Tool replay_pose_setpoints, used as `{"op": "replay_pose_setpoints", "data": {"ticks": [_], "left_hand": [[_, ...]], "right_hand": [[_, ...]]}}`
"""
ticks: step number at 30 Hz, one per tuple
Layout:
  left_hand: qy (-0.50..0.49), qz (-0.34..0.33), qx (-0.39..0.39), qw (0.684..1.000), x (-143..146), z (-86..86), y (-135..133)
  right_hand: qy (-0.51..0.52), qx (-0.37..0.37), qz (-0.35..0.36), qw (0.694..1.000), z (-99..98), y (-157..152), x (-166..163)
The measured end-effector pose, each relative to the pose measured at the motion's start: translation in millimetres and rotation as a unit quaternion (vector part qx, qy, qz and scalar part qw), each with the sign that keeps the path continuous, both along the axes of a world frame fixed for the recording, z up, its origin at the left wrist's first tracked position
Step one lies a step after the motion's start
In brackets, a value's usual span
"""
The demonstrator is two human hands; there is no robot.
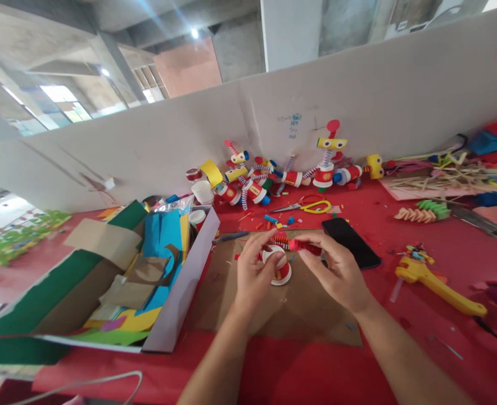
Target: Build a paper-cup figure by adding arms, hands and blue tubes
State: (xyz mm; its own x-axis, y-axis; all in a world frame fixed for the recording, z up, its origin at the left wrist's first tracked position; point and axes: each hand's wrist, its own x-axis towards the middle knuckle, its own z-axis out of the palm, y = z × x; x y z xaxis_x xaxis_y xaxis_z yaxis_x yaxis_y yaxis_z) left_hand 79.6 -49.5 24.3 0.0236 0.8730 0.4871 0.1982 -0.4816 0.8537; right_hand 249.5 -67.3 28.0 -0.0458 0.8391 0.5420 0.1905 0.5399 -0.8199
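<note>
My left hand point(254, 267) is closed around a small red and white paper cup point(283, 274) low over the brown cardboard. Its fingers cover part of the cup. Between thumb and fingers, my right hand point(339, 267) pinches a red piece point(301, 245) joined to a folded-paper spring point(281, 241) on the cup's far side. The exact shape of that red piece is partly hidden by the fingers. Several finished cup figures point(325, 175) with paper springs and yellow eye pieces stand and lie against the white partition.
A box point(185, 281) of coloured paper and card stands at left. Behind my hands lie yellow-handled scissors point(316, 207). A black phone point(352, 243) and a yellow glue gun point(442, 284) are at right. Thin sticks point(434, 177) are piled at the far right. Brown cardboard point(307, 320) covers the middle.
</note>
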Motion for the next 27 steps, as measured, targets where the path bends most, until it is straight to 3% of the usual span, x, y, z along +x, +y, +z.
{"op": "replay_pose_setpoints", "data": {"ticks": [2, 5, 10, 17, 21, 24, 27], "left_hand": [[-0.001, -0.042, -0.01, 0.999, -0.1, 2.3, -0.7], [0.001, -0.061, -0.029, 0.998, 0.7, 4.2, -1.7], [-0.083, -0.006, -0.102, 0.991, -2.2, 5.9, -0.3], [-0.186, 0.044, -0.133, 0.973, -5.3, 14.1, 2.7], [-0.182, 0.046, -0.135, 0.973, -4.2, 14.3, 3.6], [-0.181, 0.043, -0.13, 0.974, -4.0, 12.3, 4.7], [-0.174, 0.029, -0.125, 0.976, -4.2, 8.7, 4.8]], "right_hand": [[-0.103, 0.052, -0.013, 0.993, 0.3, 1.2, 2.0], [-0.152, 0.076, -0.05, 0.984, -1.6, 3.1, 2.2], [-0.124, 0.031, -0.087, 0.988, -4.5, 7.0, 10.0], [0.028, -0.045, -0.22, 0.974, -6.2, 10.2, 21.5], [-0.046, -0.078, -0.194, 0.977, -12.7, 15.2, 24.3], [-0.134, -0.058, -0.179, 0.973, -19.0, 20.2, 24.0], [-0.106, -0.058, -0.14, 0.983, -18.9, 19.9, 18.8]]}}
